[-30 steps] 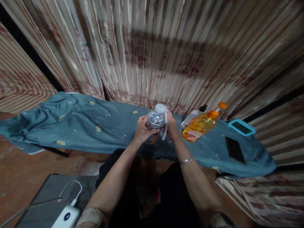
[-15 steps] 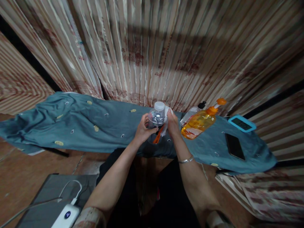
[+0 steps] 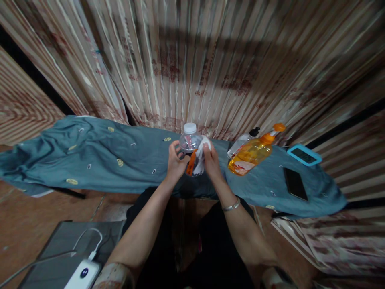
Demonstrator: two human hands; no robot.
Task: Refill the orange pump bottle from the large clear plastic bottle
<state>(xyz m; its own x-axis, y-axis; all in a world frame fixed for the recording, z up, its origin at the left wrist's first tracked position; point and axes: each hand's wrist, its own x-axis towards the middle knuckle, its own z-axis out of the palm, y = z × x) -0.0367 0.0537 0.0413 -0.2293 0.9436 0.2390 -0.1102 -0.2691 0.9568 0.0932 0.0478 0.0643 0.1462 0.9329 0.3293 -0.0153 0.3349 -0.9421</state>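
Observation:
A clear plastic bottle [image 3: 187, 143] with a white cap and an orange label stands nearly upright between my hands. My left hand [image 3: 177, 163] curls around its left side, the thumb across the front near the label. In my right hand [image 3: 211, 161] is a crumpled white cloth [image 3: 201, 155], pressed against the bottle's right side. Part of the cloth is hidden behind my fingers. To the right of that hand, a pump bottle of orange liquid [image 3: 252, 155] leans in view, and a clear bottle with a black top [image 3: 239, 145] stands partly behind it.
A teal patterned cloth [image 3: 99, 152] covers the long narrow table. On its right part are a blue-framed digital clock [image 3: 304, 155] and a black phone [image 3: 295, 184]. A striped curtain [image 3: 180, 60] hangs behind. At lower left, a white power bank [image 3: 83, 273] with a cable lies on a grey surface.
My hands have moved the bottle a little to the left. It has turned, so more of the orange label shows at the front, and more of the white cloth is visible.

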